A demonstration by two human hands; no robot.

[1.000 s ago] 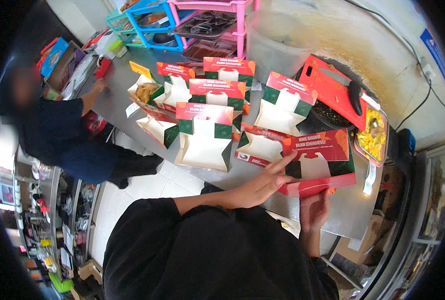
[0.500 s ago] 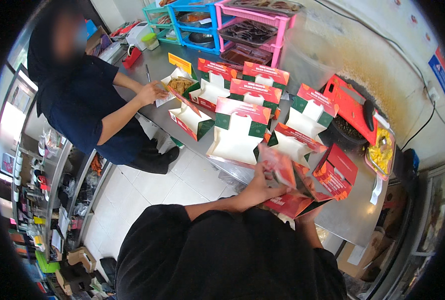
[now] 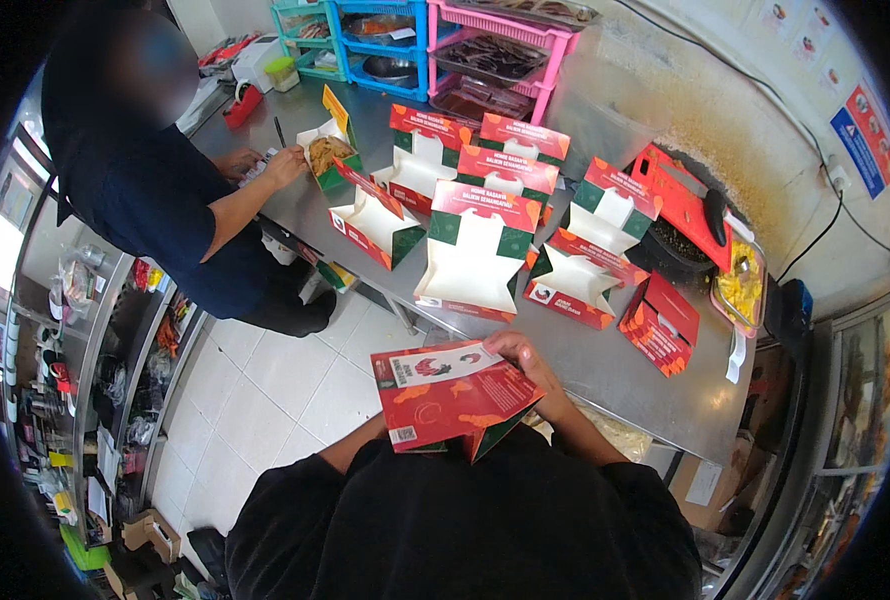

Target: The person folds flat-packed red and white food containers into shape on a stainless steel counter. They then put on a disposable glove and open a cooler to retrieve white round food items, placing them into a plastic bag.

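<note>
A red carton, partly folded and with green on its underside, is held in front of my body, just off the table's near edge. My right hand grips its upper right corner, thumb and fingers closed on the card. Behind the carton my left hand is hidden; only the left forearm shows at its lower left. Beyond stand several opened red-and-green food boxes, the nearest being a white-lined box. To the right sits a closed red box.
A co-worker at the left has a hand beside a food-filled box. The steel table carries a red cutting board and a tray of yellow food. Stacked pink racks stand at the back.
A red carton in my hands has moved left and toward my body, its printed face now showing. My left hand went behind it. The co-worker's hand drew back from the filled box.
</note>
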